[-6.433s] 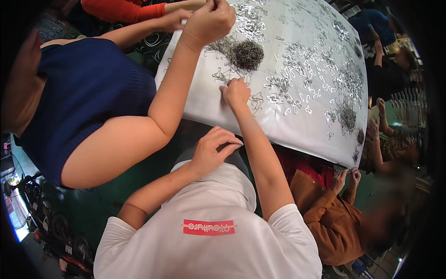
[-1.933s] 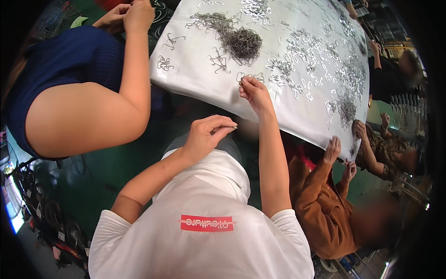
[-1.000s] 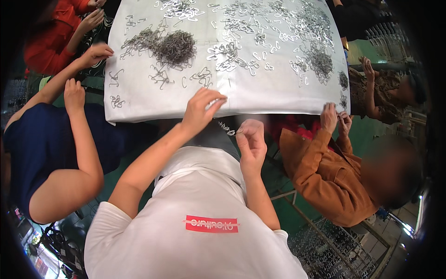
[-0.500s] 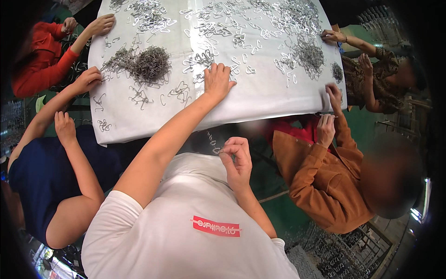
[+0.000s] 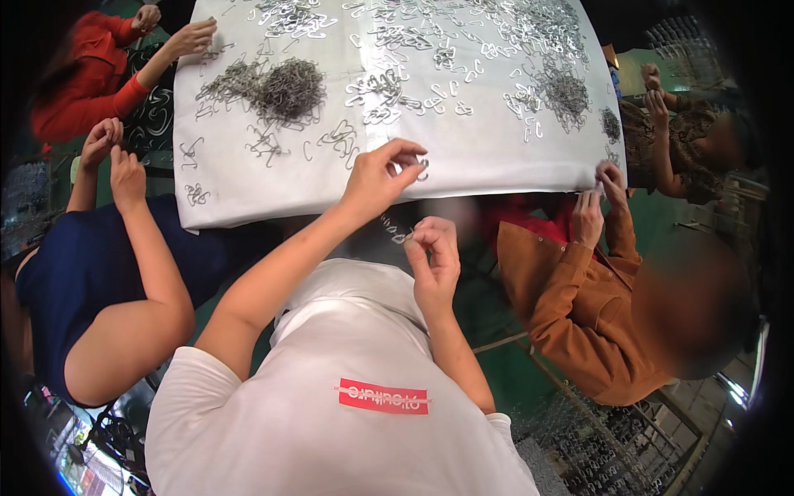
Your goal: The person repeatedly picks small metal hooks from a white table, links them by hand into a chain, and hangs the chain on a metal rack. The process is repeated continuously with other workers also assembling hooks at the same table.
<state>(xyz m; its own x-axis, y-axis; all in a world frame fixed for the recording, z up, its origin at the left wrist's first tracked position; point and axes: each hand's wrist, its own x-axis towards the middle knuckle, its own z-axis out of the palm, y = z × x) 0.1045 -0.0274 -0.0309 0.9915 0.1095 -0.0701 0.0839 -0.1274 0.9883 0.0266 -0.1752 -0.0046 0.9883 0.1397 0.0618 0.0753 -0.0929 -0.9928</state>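
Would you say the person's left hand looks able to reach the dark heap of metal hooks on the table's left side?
Probably yes: the left hand is over the white cloth, with only a few loose hooks between it and the heap, though it seems to pinch a small hook.

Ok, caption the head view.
Left hand pinches a curved metal piece by the white-covered table; right hand holds a metal strand.
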